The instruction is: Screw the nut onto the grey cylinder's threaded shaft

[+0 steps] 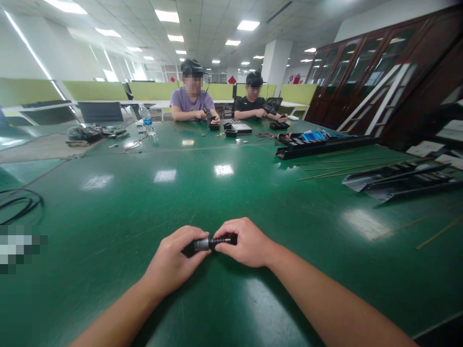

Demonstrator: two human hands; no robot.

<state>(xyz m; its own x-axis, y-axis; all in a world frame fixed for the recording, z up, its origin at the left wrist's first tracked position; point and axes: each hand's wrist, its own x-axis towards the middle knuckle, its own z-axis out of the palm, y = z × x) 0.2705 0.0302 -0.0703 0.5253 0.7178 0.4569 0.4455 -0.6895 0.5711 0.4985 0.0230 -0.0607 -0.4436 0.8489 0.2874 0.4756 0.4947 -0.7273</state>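
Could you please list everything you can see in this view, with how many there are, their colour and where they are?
Table: 1, green, filling the foreground.
Seated people: 2, purple and black shirts, far side of table.
Water bottle: 1, clear, far left of table.
Electronics pile: 1, mixed dark, far left of table.
Long rail: 1, black, right of table.
Metal pieces: 2, dark grey, right edge of table.
Thin rods: several, tan, right of table.
Cable coil: 1, black, left edge.
Cabinet: 1, dark brown, glass-fronted, back right.
Desk partitions: several, lime green, background.
Cylindrical part: 1, black and silver, between both hands.
Left hand: 1, gripping the silver end.
Right hand: 1, gripping the dark end.
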